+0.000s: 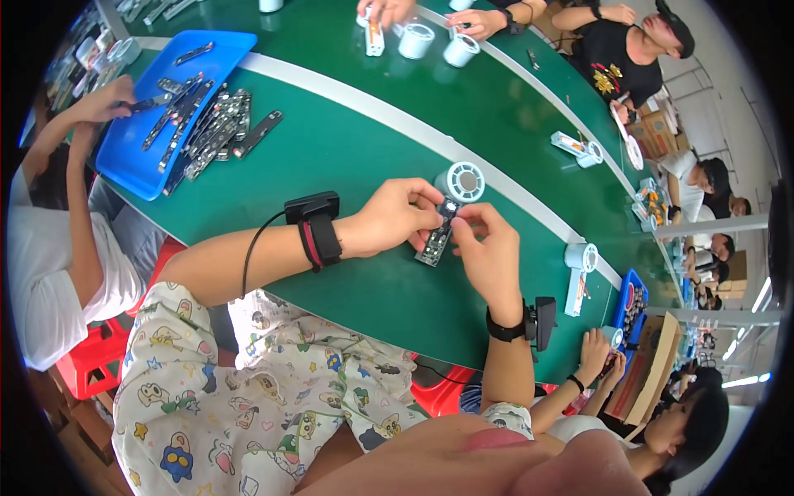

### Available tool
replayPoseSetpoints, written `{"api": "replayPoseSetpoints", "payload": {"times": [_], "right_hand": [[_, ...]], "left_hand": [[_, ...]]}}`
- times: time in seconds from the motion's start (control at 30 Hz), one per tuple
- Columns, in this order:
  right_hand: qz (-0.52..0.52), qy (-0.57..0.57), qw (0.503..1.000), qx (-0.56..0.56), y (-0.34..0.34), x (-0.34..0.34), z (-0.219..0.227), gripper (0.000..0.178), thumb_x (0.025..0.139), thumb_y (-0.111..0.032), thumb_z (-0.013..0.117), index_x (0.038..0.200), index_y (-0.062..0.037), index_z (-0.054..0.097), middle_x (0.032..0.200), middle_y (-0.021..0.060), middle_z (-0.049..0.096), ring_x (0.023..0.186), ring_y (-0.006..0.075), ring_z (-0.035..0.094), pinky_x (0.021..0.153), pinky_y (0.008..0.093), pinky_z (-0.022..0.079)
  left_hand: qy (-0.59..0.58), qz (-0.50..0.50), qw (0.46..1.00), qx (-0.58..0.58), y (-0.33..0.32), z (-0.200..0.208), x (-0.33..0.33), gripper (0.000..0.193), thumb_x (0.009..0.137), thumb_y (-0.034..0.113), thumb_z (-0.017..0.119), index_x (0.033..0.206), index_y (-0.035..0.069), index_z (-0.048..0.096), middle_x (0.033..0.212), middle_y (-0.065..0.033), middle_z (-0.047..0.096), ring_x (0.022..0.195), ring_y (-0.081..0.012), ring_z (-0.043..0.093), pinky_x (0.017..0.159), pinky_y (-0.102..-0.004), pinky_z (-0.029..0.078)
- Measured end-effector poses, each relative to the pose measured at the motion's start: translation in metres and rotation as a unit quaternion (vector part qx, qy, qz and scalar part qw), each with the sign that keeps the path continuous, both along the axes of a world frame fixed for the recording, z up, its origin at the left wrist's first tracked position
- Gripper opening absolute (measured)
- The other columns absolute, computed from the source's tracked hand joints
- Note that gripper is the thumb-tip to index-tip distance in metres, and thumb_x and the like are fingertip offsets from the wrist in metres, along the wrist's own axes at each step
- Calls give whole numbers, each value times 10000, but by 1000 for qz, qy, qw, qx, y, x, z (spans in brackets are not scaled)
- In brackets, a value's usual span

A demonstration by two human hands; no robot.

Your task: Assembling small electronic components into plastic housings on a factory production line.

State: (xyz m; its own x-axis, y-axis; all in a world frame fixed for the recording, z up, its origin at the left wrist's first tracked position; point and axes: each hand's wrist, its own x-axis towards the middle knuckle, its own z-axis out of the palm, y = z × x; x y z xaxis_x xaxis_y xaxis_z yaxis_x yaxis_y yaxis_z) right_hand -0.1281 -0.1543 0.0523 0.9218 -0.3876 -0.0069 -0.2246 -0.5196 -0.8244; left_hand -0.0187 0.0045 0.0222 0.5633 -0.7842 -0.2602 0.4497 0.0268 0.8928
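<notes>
A light-blue handheld fan (461, 182) with a round slotted head lies on the green table, its head pointing away from me. A narrow black circuit board (433, 242) lies along its handle. From the left side my left hand (393, 217) pinches the board near its upper part with thumb and forefinger. My right hand (490, 248) is closed at the opposite edge, thumb and forefinger by the handle just below the head. What the right fingertips grip, board or handle, I cannot make out. Each wrist wears a black strap with a small device.
A blue tray (149, 175) at the left holds several circuit boards, more heaped beside it (219, 132); a co-worker's hand (112, 99) reaches in. Another fan (578, 269) lies at the right. Beyond the pale rail (364, 101), more fans (415, 41) stand near co-workers' hands.
</notes>
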Motion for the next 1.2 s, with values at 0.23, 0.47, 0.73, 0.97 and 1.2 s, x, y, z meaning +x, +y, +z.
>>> {"api": "replayPoseSetpoints", "payload": {"times": [0.23,0.47,0.73,0.97,1.2], "right_hand": [[-19,44,998,46,-3,9,0,60,934,-3,632,969,30,596,840,74,673,710,112,670,567,265,568],[-20,16,987,159,-9,10,-23,74,971,-48,604,1007,6,570,785,47,629,625,102,630,528,247,550],[-27,24,986,160,-14,16,-27,124,1021,-105,574,1038,16,558,789,63,624,567,109,605,502,257,554],[-32,45,987,152,-3,14,-2,187,1019,-140,591,1090,32,580,757,86,659,566,130,643,483,264,529],[46,112,986,-118,18,52,10,234,899,-162,676,941,65,633,707,150,690,564,206,676,496,349,516]], "left_hand": [[-66,-11,997,25,-10,2,2,203,932,1,667,1104,-36,566,901,-70,605,717,-148,675,551,-284,583],[-315,13,948,41,-1,-9,-11,257,925,79,691,1132,-11,569,995,-116,584,788,-217,672,653,-363,595],[-554,42,831,42,14,-14,-24,330,913,231,716,1166,58,594,1169,-146,552,1125,-323,573,894,-469,496],[-640,96,762,29,5,-13,-21,412,879,257,739,1224,88,591,1245,-130,557,1208,-320,531,1010,-460,391],[-618,106,779,26,17,-19,-8,566,842,234,754,1330,46,539,1283,-144,552,1216,-352,527,1020,-465,389]]}}
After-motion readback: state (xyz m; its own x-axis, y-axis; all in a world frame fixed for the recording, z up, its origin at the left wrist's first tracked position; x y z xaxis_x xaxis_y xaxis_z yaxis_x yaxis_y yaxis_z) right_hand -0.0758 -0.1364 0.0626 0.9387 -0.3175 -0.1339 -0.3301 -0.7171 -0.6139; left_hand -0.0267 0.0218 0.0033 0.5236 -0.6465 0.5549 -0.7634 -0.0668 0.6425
